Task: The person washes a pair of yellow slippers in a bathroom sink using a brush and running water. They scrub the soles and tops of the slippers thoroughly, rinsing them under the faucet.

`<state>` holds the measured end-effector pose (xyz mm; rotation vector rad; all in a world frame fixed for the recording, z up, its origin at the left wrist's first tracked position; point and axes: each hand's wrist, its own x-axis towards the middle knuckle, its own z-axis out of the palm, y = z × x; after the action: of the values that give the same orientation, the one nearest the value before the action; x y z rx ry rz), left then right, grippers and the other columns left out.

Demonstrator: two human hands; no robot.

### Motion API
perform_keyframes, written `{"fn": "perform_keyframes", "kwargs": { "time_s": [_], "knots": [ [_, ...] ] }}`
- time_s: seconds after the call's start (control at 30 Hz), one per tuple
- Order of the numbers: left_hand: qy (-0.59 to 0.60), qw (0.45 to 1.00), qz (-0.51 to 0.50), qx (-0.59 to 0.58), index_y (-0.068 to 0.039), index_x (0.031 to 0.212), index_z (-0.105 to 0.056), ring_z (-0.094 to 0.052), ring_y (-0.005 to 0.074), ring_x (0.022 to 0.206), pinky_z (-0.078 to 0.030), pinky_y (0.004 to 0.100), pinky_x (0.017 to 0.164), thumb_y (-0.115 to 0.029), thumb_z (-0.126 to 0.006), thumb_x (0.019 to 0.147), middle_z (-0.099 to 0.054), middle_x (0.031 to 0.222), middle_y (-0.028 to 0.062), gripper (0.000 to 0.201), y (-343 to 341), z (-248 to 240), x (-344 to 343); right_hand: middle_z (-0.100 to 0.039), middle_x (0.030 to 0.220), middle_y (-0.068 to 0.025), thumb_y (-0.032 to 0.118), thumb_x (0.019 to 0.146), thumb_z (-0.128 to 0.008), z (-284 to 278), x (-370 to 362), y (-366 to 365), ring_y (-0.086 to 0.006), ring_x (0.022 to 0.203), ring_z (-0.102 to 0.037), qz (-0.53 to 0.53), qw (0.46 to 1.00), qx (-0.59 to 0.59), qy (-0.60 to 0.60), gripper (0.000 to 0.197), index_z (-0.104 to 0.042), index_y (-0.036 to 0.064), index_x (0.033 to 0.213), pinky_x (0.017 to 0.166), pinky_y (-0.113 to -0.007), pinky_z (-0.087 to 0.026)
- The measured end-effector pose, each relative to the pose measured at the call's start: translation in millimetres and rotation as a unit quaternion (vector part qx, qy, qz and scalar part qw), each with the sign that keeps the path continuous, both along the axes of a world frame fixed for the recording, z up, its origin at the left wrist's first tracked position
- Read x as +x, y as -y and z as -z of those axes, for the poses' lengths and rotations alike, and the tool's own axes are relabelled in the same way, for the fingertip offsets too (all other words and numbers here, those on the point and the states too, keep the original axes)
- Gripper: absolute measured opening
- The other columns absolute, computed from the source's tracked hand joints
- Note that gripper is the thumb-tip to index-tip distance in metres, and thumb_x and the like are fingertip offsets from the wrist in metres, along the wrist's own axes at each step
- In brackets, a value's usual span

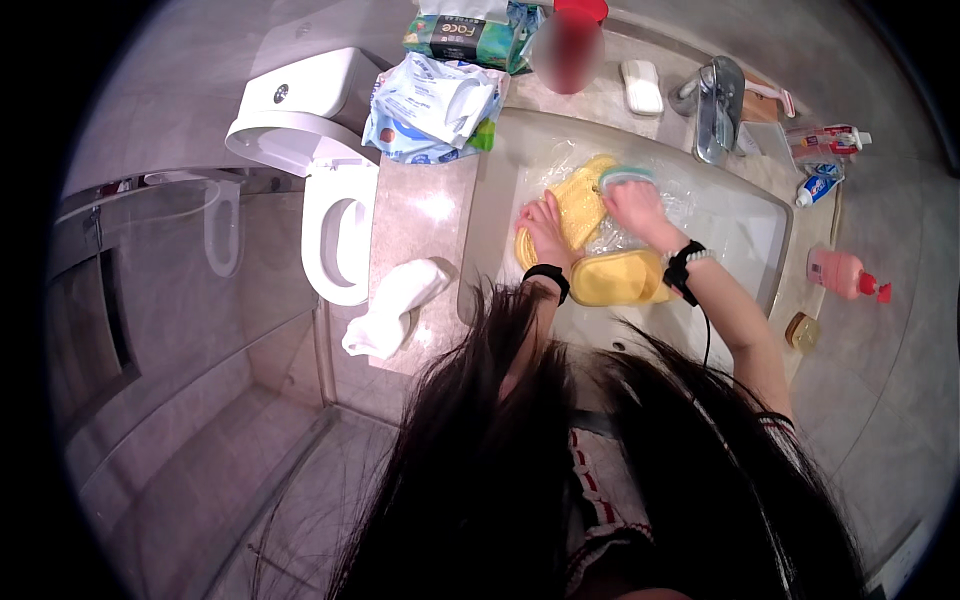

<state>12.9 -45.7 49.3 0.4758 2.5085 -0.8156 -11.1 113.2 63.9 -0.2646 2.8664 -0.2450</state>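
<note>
In the sink (735,235), my left hand (541,232) holds down a yellow slipper-like item (578,205) with a textured surface, fingers stretched across its near end. My right hand (634,208) is closed round a scrub brush (628,174) with a pale teal and white edge, at the item's far right side. Most of the brush is hidden under my fingers. A second yellow piece (610,279), smooth and rounded, lies just nearer to me between my wrists. Shiny, clear wrinkled film or suds (680,205) surrounds the yellow things; I cannot tell which.
A faucet (718,110) and white soap bar (642,87) stand behind the sink. Wipes packs (432,108) and a white cloth (397,307) lie on the left counter. On the right are a pink pump bottle (840,273) and toothpaste tube (818,187). A toilet (335,235) stands left.
</note>
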Motion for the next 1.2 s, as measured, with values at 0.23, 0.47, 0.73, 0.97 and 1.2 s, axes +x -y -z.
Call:
{"fn": "perform_keyframes", "kwargs": {
  "time_s": [0.23, 0.47, 0.73, 0.97, 1.2],
  "knots": [
    [-0.015, 1.000, -0.010, 0.014, 0.000, 0.146, -0.017, -0.042, 0.0304, 0.101, -0.043, 0.0463, 0.073, -0.086, -0.042, 0.063, -0.046, 0.114, 0.0146, 0.122, 1, 3, -3, -0.062, 0.063, -0.0156, 0.019, 0.077, -0.057, 5, 9, 18, -0.0303, 0.057, -0.062, -0.134, 0.989, -0.024, 0.049, 0.018, -0.064, 0.0053, 0.068, 0.056, -0.043, -0.049],
    [-0.004, 1.000, -0.007, 0.013, 0.002, 0.145, -0.015, -0.043, 0.0309, 0.102, -0.043, 0.0454, 0.073, -0.084, -0.042, 0.064, -0.046, 0.114, 0.0156, 0.122, -1, -1, -4, -0.062, 0.066, -0.0144, 0.022, 0.077, -0.060, 11, 8, 28, -0.0320, 0.060, -0.063, -0.149, 0.984, 0.099, 0.010, 0.020, -0.064, 0.0050, 0.069, 0.057, -0.042, -0.050],
    [-0.012, 1.000, -0.001, 0.005, 0.000, 0.146, -0.014, -0.043, 0.0305, 0.104, -0.043, 0.0461, 0.073, -0.086, -0.043, 0.063, -0.045, 0.116, 0.0153, 0.123, -3, -7, -5, -0.063, 0.064, -0.0136, 0.021, 0.075, -0.059, 5, -19, -14, -0.0301, 0.062, -0.064, 0.004, 1.000, 0.018, 0.003, 0.019, -0.067, 0.0057, 0.068, 0.058, -0.042, -0.049],
    [-0.008, 1.000, -0.005, 0.007, 0.000, 0.146, -0.014, -0.043, 0.0300, 0.102, -0.043, 0.0460, 0.073, -0.086, -0.045, 0.062, -0.046, 0.115, 0.0148, 0.124, -1, 1, -3, -0.064, 0.066, -0.0139, 0.021, 0.077, -0.058, -2, 4, 16, -0.0266, 0.062, -0.065, -0.195, 0.980, 0.012, 0.038, 0.018, -0.066, 0.0087, 0.068, 0.055, -0.043, -0.050],
    [-0.027, 0.999, -0.011, 0.015, 0.001, 0.146, -0.015, -0.043, 0.0298, 0.100, -0.043, 0.0460, 0.071, -0.085, -0.045, 0.062, -0.045, 0.115, 0.0142, 0.124, -1, 10, 1, -0.062, 0.063, -0.0132, 0.023, 0.079, -0.057, -13, 7, 33, -0.0293, 0.064, -0.064, -0.217, 0.967, 0.133, -0.012, 0.021, -0.066, 0.0069, 0.068, 0.059, -0.042, -0.051]
  ]
}}
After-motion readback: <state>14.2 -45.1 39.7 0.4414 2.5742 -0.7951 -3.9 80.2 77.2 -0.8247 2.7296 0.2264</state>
